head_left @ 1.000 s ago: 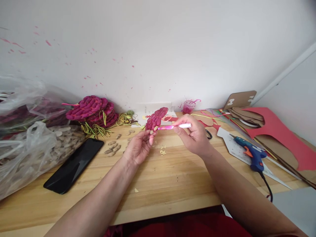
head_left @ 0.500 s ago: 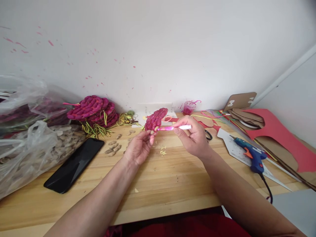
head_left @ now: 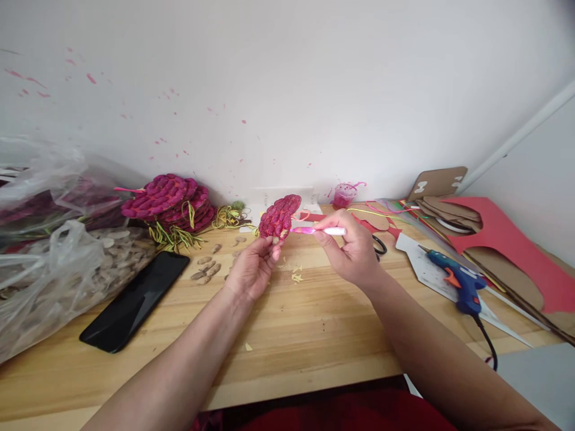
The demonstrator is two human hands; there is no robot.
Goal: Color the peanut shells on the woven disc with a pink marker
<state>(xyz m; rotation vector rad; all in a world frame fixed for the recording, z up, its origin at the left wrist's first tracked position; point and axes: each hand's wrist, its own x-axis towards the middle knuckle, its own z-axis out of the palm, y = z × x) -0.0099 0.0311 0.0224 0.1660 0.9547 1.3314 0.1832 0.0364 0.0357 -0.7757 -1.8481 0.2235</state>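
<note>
My left hand [head_left: 255,268] pinches the lower edge of a magenta piece [head_left: 276,219] made of painted peanut shells, held tilted above the table. A bare pale patch shows near its lower right edge. My right hand [head_left: 353,248] is closed round a white-handled paintbrush [head_left: 332,231] with a pink-stained front end. The brush tip points left at the piece's right edge; whether it touches, I cannot tell. Yellow star-shaped scraps [head_left: 297,276] lie on the wood below. Several unpainted peanuts [head_left: 207,268] lie to the left of my left hand.
On the left are a stack of magenta pieces [head_left: 166,197] with yellow-green cords, a plastic bag of peanut shells [head_left: 126,251] and a black phone [head_left: 135,299]. A cup of pink paint [head_left: 344,196] stands by the wall. Rightward lie a blue glue gun [head_left: 467,287], red sheet [head_left: 507,239] and cardboard.
The magenta piece has turned and moved slightly left, so more of its face shows. The brush tip has shifted slightly right and up from the lower edge.
</note>
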